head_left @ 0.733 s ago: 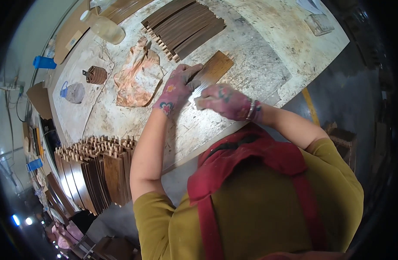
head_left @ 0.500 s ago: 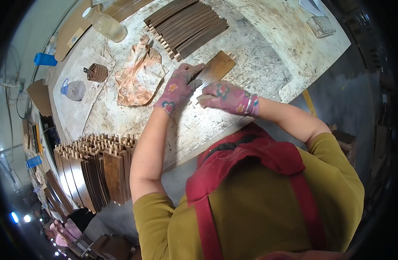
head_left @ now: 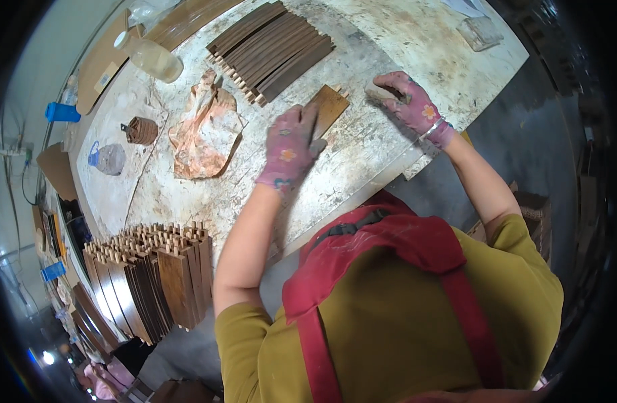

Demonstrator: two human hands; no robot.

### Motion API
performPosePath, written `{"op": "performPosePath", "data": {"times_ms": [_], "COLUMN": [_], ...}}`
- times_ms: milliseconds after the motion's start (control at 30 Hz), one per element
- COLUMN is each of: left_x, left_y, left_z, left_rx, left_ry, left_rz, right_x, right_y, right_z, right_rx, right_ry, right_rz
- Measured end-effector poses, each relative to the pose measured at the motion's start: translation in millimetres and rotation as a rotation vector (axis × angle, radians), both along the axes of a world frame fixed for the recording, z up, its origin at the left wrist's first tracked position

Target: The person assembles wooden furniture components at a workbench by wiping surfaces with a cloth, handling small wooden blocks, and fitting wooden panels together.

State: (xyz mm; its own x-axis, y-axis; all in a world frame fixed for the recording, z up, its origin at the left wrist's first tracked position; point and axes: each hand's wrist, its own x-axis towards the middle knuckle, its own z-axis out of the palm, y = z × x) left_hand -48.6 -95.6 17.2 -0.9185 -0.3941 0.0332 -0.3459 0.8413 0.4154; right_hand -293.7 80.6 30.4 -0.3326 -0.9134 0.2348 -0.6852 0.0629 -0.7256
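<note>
My left hand (head_left: 288,148), in a pink flowered glove, grips a brown wooden slat (head_left: 333,111) lying on the worktable. Its fingers and thumb lie along the slat and cover the near part. Pale dowel pegs stick out of the slat's far end. To the right of it, my right hand (head_left: 410,106), gloved alike, is raised with its fingers curved and the thumb apart. I see nothing between them. Just beyond the slat lies a row of dark slats (head_left: 271,47) with pegs at their ends.
Many pegged slats (head_left: 184,269) stand bundled at the table's left near edge. On the worktable (head_left: 389,47) are a stained crumpled cloth (head_left: 204,138), a cloudy bottle (head_left: 154,59), a ribbed brown container (head_left: 142,130), a clear plastic jug (head_left: 111,160) and a glass block-like container (head_left: 480,33).
My right hand has moved right, off the slat and away from my left hand. The white glint between the hands is gone. My left hand still holds the slat.
</note>
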Motion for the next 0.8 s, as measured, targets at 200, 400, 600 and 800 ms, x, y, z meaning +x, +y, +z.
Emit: {"op": "performPosePath", "data": {"times_ms": [200, 400, 600, 800], "left_x": [7.8, 9.5, 13.9, 19.2], "left_y": [62.8, 93.2, 90.1, 78.7], "left_z": [-30.0, -46.9, -43.4, -35.5], "left_rx": [-0.275, 0.332, -0.002, -0.111], "left_ry": [0.286, 0.387, 0.268, 0.301], "left_rz": [0.004, 0.188, 0.081, 0.13], "right_x": [36.5, 132.2, 124.4, 89.8], "right_y": [-35.6, -88.7, -130.5, -120.9], "right_z": [15.3, 20.1, -10.4, -7.0], "right_rx": [-0.137, 0.164, 0.099, 0.051], "right_ry": [0.244, 0.266, 0.411, 0.271], "right_rz": [0.341, 0.731, 0.847, 0.402]}}
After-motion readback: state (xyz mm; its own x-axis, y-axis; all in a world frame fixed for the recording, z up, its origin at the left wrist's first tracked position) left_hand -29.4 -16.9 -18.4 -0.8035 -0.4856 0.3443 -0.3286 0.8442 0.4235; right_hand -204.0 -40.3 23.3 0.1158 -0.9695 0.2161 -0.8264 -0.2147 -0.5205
